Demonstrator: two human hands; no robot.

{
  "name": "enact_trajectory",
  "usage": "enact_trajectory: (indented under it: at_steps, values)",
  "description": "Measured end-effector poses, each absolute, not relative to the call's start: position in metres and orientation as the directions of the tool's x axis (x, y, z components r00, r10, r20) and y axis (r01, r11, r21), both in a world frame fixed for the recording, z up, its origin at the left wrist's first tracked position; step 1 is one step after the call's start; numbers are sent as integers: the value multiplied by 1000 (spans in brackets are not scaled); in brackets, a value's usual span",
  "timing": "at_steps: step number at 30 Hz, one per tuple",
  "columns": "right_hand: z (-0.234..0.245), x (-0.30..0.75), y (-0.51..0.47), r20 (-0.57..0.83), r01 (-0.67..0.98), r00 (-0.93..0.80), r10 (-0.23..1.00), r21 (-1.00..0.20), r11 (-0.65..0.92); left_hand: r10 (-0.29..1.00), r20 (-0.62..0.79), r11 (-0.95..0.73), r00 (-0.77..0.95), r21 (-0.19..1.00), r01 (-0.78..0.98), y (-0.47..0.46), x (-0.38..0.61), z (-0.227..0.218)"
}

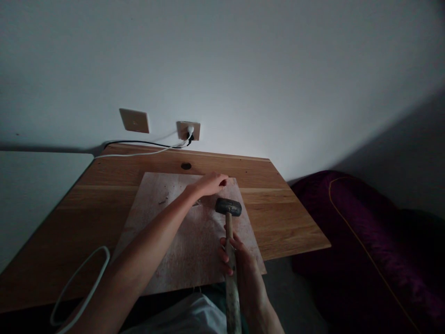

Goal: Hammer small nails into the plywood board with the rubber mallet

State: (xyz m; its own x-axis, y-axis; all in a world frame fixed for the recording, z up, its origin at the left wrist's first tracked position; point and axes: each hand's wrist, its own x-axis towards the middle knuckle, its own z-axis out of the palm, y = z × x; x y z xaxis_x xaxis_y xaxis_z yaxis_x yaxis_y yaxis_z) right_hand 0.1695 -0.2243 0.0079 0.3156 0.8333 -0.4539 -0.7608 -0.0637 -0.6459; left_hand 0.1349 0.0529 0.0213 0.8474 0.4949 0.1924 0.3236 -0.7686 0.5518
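Head-worn view, looking forward and down, close over desk [104,204]

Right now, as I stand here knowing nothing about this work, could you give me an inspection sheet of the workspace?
Surface: wooden table, with a thin board lying flat on it.
Job's things: hammer, its head over the board.
Clutter: small bits on the board; dark spot on the table.
Hands: right hand closed round the hammer handle; left hand at the board's far end, fingers pinched, anything between them too small to tell.
Cables: white cable loop at the table's near left edge; white lead and black lead run to the wall socket.
Surroundings: wall plate; purple cushion on the right; white surface on the left.
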Motion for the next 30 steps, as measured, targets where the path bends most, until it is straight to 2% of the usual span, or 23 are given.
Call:
enact_trajectory:
  at_steps: [6,16,22,30]
  values:
    - [5,171,-224,-435,-716,330,838,-693,-78,509,190,-765,839,547,340,56,136,21]
    - [14,170,-224,-455,-717,321,830,-690,-101,510,188,-762,839,552,339,53,134,23]
    - [9,170,-225,-428,-725,334,840,-686,-61,499,169,-766,850,544,342,53,132,23]
    - [3,185,-223,-432,-716,251,866,-685,-134,486,157,-764,860,555,330,54,132,26]
